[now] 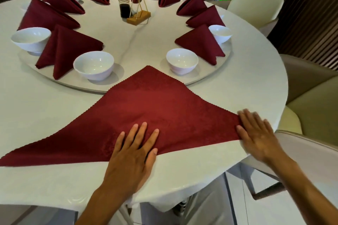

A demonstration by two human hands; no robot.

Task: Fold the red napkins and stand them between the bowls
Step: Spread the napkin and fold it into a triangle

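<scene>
Along the left arc of the turntable (113,88), folded napkins (62,51) are seen standing as peaked cones, each set beside or between white bowls (31,41), so that the ring alternates cloth and china; the placement is judged to follow the task's pattern; nearer the front, a left bowl (93,64) and a right bowl (182,62) are separated by an unfilled gap, taken to be the slot for the piece in hand; the flat napkin (146,111) is laid as a wide triangle on the table (45,184), long folded edge toward the person, apex pointed into that gap and overlapping the turntable rim; the left hand (133,153) is pressed palm-down near the middle of the folded edge, fingers (142,129) extended and spread, nothing gripped, presumably to pin the cloth while the fold is dressed; the right hand (257,138) is laid over the right corner at the table's edge, fingers extended and flat; it is motion-blurred, so whether the corner is pinched underneath cannot be told; further folded napkins are stood along the right arc; the fold is judged to be at an early stage.
</scene>
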